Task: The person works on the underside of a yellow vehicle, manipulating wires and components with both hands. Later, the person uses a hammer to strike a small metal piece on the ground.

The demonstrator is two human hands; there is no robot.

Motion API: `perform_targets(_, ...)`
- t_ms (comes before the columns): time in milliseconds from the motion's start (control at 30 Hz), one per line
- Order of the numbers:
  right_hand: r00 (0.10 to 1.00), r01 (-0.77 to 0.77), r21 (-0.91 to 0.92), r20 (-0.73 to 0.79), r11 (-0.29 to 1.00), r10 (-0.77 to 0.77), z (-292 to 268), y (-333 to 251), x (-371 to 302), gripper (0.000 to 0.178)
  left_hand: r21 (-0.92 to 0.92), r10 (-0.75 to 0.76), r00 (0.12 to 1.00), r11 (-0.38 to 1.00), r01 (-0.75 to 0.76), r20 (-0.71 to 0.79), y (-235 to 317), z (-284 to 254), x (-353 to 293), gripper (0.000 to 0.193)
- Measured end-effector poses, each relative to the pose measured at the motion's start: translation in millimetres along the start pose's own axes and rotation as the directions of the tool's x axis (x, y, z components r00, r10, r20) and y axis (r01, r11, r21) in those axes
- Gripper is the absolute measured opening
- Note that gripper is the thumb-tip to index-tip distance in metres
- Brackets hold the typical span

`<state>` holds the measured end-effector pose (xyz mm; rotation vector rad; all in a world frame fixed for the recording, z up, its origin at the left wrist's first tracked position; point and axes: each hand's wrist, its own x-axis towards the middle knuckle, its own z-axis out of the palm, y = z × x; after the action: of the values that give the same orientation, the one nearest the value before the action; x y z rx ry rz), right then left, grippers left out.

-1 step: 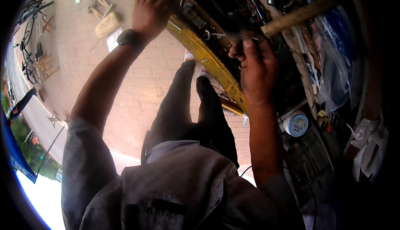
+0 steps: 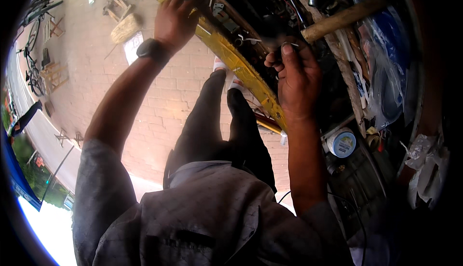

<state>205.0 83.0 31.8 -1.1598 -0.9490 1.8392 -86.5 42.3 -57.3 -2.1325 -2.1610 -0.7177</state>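
My left hand (image 2: 176,22) reaches over the yellow worn edge of a bench or tray (image 2: 226,51). Its fingers are bent and closed, their tips lost in shadow, so what they grip cannot be made out. A dark watch (image 2: 153,49) sits on that wrist. Past the same edge, at the right, my right hand (image 2: 300,82) is closed in a pinch. Between thumb and fingers shows a small, thin, pale piece (image 2: 293,44), too small to name. Left of this hand, among dark parts, lies a bent light metal piece (image 2: 251,39).
A round wooden stick (image 2: 345,20) lies beyond my right hand, near clear plastic bags (image 2: 386,68). A white and blue tub (image 2: 341,143) stands right of my right forearm. On the brick paving (image 2: 164,87) at left are a wooden block (image 2: 126,28) and bicycles (image 2: 34,49).
My left hand and wrist have shifted very slightly toward me. My right hand keeps its pinch in nearly the same place.
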Motion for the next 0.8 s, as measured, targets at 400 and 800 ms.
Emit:
perform_targets(400, 0.982, -0.186, -0.017, 0.006, 0.982, 0.186, 22, -48, -67, 0.019, -0.849, -0.522, 0.679, -0.21, 0.485, 0.516, 197, -124, -48, 0.043)
perform_targets(800, 0.966, -0.117, -0.205, 0.202, 0.972, 0.159, 29, -79, -117, 0.015, -0.841, -0.533, 0.761, 0.157, 0.518, 0.369, 233, -161, -83, 0.019)
